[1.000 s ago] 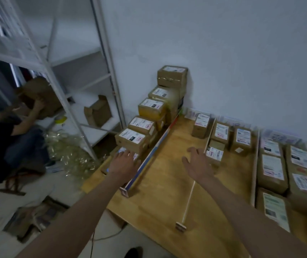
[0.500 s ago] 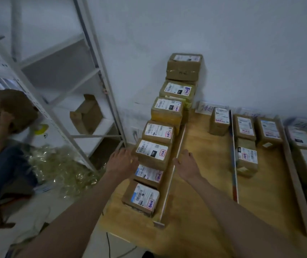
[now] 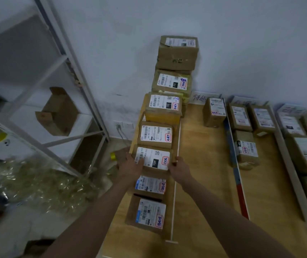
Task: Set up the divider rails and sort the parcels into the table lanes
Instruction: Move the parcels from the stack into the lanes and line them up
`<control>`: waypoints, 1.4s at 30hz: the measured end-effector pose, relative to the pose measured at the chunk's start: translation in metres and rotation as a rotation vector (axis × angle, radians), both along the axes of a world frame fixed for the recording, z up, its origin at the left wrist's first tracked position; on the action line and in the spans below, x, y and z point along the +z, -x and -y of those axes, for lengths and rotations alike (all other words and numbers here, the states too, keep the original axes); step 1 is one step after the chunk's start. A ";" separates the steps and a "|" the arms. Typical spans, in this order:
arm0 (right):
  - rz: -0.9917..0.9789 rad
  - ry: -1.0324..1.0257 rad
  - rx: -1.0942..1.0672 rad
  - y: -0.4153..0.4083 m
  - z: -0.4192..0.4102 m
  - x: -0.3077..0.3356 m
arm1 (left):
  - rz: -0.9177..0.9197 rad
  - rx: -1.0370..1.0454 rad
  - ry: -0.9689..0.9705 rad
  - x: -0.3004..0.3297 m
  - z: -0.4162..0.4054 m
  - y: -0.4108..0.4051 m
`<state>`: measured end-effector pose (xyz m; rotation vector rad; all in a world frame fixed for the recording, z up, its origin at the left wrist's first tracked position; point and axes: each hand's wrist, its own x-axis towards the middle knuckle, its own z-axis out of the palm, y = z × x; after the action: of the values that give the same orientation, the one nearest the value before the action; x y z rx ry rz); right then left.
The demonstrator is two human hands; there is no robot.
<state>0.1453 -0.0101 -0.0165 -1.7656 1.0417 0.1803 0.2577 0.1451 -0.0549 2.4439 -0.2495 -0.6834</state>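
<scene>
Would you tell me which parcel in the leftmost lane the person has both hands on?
The third parcel from the near end, with the black "15H" label: left hand and right hand grip its sides; the other parcels are untouched.

There are seven brown cardboard boxes with white labels (image 3: 154, 158) in a row along the left edge of the light wooden table (image 3: 205, 183), from the near end up to the wall.

Three long thin rails lie on the table: a white rail (image 3: 174, 192) just right of that row, a blue and red rail (image 3: 235, 164) in the middle, and a pale wooden rail (image 3: 290, 168) near the right edge.

Between the white rail and the blue and red rail sits one box (image 3: 215, 111), at the far edge.

Two hands hold one box: the left hand (image 3: 130, 165) and the right hand (image 3: 179, 167).

One grey metal shelf (image 3: 42, 101) stands left of the table, with one open box (image 3: 59, 112) on it.
</scene>
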 end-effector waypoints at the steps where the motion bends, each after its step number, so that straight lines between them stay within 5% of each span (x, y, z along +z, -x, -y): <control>1: 0.013 -0.022 -0.016 0.000 -0.001 -0.001 | -0.004 0.027 0.031 0.001 0.002 0.002; 6: 0.054 -0.059 -0.021 0.008 0.000 0.005 | -0.015 0.054 0.148 0.010 -0.004 0.010; 12: -0.044 -0.213 0.110 0.029 0.011 0.029 | -0.090 -0.169 0.245 0.049 -0.025 0.001; 23: 0.002 -0.340 0.324 0.050 0.013 0.071 | -0.145 -0.502 0.144 0.119 -0.022 -0.019; 35: 0.015 -0.261 0.069 0.126 0.060 0.094 | 0.455 -0.674 0.001 0.133 0.054 0.042; 42: 0.042 -0.172 -0.148 0.186 0.089 0.099 | 0.597 -0.858 -0.161 0.123 0.107 0.089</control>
<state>-0.0409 -0.0994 0.0820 -1.5257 1.0889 0.1354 0.1688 0.0377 0.0686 2.5845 -1.5827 -0.2640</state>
